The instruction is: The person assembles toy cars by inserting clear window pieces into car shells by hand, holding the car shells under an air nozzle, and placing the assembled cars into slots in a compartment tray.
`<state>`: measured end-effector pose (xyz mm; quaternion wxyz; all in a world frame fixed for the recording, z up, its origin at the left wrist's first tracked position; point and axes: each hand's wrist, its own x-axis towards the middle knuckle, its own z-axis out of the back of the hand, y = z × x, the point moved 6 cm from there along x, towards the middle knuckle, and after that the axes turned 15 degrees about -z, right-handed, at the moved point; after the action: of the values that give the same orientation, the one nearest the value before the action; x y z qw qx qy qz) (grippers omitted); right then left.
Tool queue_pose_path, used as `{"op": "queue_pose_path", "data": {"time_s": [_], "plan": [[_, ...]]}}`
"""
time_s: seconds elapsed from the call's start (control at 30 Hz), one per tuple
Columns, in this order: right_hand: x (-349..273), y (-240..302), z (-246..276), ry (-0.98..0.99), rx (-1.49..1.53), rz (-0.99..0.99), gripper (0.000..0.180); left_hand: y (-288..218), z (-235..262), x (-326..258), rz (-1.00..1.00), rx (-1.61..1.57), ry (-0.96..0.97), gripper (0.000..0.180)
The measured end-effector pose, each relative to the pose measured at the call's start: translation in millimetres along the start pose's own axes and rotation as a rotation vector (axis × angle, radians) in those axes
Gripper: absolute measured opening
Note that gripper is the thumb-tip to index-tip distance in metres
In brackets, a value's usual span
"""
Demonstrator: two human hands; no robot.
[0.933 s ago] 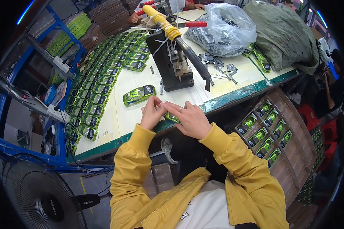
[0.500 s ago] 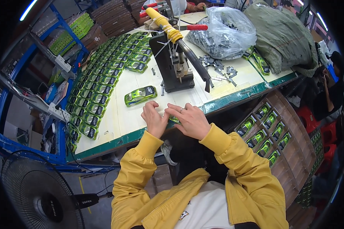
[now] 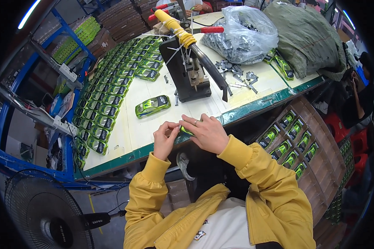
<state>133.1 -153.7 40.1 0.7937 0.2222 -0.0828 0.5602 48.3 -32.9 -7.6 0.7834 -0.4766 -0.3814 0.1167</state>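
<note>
My left hand (image 3: pixel 165 139) and my right hand (image 3: pixel 207 133) meet over the near edge of the table (image 3: pixel 124 133), both pinching a small green toy car body (image 3: pixel 185 131) that is mostly hidden by the fingers. Yellow jacket sleeves cover both forearms. A finished green toy car (image 3: pixel 152 106) lies alone on the table just beyond my hands. Behind it stands a black hand press (image 3: pixel 189 74) with a yellow-wrapped lever.
Rows of green toy cars (image 3: pixel 108 99) line the table's left side. Small metal parts (image 3: pixel 237 76) lie right of the press, below a clear bag of parts (image 3: pixel 241 35) and a green sack (image 3: pixel 305 39). Trays of cars (image 3: pixel 291 143) stand at right; a fan (image 3: pixel 41 216) sits lower left.
My hands have stayed at the table edge, turning and shifting their fingers on the small green car body. The rest has not moved.
</note>
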Motion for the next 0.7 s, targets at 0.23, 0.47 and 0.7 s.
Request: {"op": "queue_pose_path", "data": {"time_s": [0.23, 0.47, 0.7], "plan": [[2, 3, 1, 0.007, 0.046, 0.011, 0.052, 14, 1, 12, 0.261, -0.151, 0.2, 0.012], [1, 4, 0, -0.001, -0.069, 0.031, 0.052, 11, 2, 23, 0.226, -0.186, 0.242, 0.017], [-3, 8, -3, -0.05, -0.009, 0.035, 0.042, 9, 49, 94, -0.104, -0.1, -0.113, 0.011]]}}
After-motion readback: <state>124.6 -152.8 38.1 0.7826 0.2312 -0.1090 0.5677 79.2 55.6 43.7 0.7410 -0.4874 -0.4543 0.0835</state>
